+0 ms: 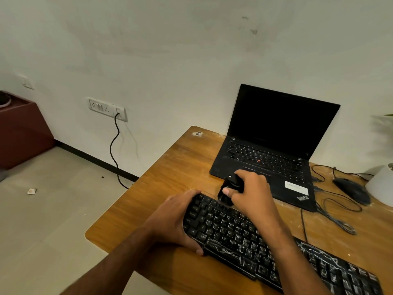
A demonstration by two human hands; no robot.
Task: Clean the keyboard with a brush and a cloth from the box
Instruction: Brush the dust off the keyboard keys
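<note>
Head view shows brushing under way: right hand [249, 191] grips the brush [230, 189] at the keyboard [244, 233] far-left corner. Left hand [176, 222] clasps that end. White debris remains across the keys; cloth unseen.

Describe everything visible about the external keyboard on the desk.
The keyboard is black, apparently plastic, with pale-lettered keys smeared with white dust and a printed logo on its front edge. It lies flat, slantwise on the wooden desk, before the laptop. The left hand grips its left end; the right hand holds a black brush against its top row.
</note>
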